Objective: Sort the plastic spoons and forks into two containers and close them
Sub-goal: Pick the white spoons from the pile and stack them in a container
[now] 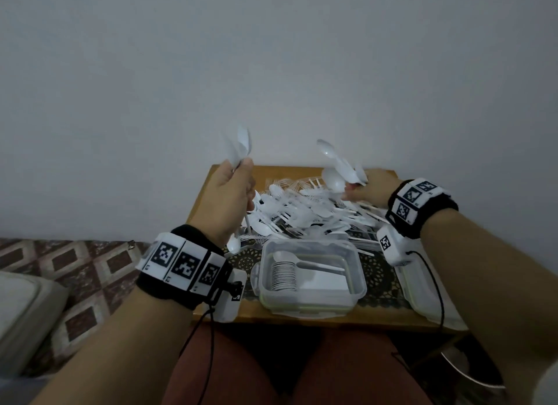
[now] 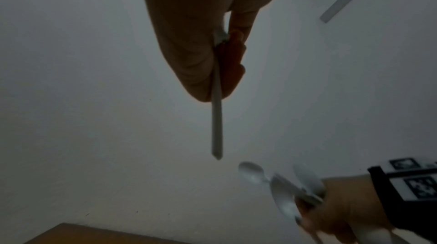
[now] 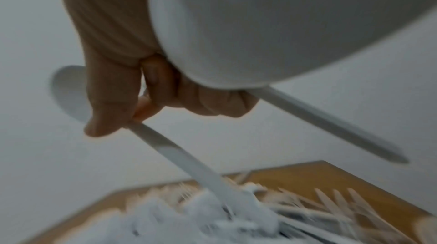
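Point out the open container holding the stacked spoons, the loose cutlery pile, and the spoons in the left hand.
open container (image 1: 357,255): head view, on its right wall.
cutlery pile (image 1: 305,208): head view, on the heap's middle.
spoons in the left hand (image 1: 244,142): head view, on the raised bowls.

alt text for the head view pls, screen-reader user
Both hands hold white plastic spoons raised above a cutlery pile on a small wooden table: left hand, right hand. An open clear container nearer the person holds stacked spoons.
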Tool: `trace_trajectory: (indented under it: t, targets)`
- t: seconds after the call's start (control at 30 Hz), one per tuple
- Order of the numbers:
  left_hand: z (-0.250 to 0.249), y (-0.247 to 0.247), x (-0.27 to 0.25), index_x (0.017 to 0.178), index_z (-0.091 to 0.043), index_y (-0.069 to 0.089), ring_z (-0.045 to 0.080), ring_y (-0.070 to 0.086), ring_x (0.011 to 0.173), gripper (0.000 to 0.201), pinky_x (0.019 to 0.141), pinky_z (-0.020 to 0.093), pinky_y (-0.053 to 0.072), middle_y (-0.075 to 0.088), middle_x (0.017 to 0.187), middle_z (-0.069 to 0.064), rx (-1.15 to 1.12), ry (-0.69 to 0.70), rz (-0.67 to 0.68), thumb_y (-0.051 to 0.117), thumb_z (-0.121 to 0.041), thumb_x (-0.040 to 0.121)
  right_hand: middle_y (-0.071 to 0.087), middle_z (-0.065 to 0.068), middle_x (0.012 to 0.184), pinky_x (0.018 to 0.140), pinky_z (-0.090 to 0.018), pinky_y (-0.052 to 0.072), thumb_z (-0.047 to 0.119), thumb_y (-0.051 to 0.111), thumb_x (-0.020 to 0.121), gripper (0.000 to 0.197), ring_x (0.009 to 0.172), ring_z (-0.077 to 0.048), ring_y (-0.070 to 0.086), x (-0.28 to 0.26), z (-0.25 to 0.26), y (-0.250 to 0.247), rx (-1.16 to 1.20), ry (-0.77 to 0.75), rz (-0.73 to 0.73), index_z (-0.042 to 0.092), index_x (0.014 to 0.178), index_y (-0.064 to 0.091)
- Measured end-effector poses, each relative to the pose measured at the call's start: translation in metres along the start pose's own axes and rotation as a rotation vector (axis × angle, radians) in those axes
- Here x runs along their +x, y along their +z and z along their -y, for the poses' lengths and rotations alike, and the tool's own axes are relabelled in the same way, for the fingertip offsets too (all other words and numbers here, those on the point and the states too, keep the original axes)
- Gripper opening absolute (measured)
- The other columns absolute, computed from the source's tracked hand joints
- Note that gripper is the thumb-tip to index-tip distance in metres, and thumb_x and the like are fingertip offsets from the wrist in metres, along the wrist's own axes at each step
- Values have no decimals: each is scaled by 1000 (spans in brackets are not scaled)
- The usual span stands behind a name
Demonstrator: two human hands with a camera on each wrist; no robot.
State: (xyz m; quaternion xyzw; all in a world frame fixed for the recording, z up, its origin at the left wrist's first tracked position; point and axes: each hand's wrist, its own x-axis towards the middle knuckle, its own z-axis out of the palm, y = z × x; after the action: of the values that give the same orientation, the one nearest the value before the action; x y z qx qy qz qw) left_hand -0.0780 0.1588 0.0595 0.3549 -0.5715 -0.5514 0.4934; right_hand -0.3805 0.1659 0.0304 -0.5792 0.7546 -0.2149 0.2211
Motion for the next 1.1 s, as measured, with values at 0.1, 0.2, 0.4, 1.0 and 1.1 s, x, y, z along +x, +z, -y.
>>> trace_trajectory:
  t: [0.1, 0.2, 0.4, 1.0, 1.1]
  targets:
    - [-8, 7, -10, 82, -22, 53, 7, 37, 52, 27, 54, 25, 33, 42, 55, -13, 0, 30, 66, 39, -21, 104, 56, 2, 66, 52, -21, 40, 46, 66, 88, 33, 56, -13, 51, -31, 36, -10, 159, -86, -107, 14, 82, 63]
    - [-19, 13, -22, 84, -20, 54, 9, 41, 56, 27, 56, 25, 36, 45, 58, -12, -19, 42, 91, 37, -19, 105, 55, 5, 69, 61, -23, 43, 40, 54, 97, 25, 63, -8, 52, -70, 72, -6, 283, -203, -178, 18, 85, 59]
    - [-39, 30, -53, 85, -17, 56, 11, 49, 60, 28, 61, 28, 49, 50, 59, -9, -142, 18, 101, 36, -13, 104, 33, 1, 58, 47, -26, 27, 18, 43, 103, 28, 49, -11, 32, -146, 128, 25, 773, -359, -104, 16, 76, 36]
    - [-66, 49, -98, 118, 7, 55, 31, 59, 95, 30, 95, 45, 48, 62, 102, 24, -218, -68, 56, 35, -9, 103, 64, -4, 65, 54, -22, 41, 25, 65, 93, 21, 62, -9, 52, -206, 147, 50, 784, -512, -294, 6, 89, 71]
    - [-63, 49, -99, 120, 8, 55, 36, 60, 107, 31, 103, 49, 46, 63, 115, 30, -208, -104, 106, 32, -8, 104, 66, -15, 70, 56, -28, 43, 26, 64, 93, 25, 62, -12, 54, -205, 144, 49, 733, -461, -286, 2, 92, 70]
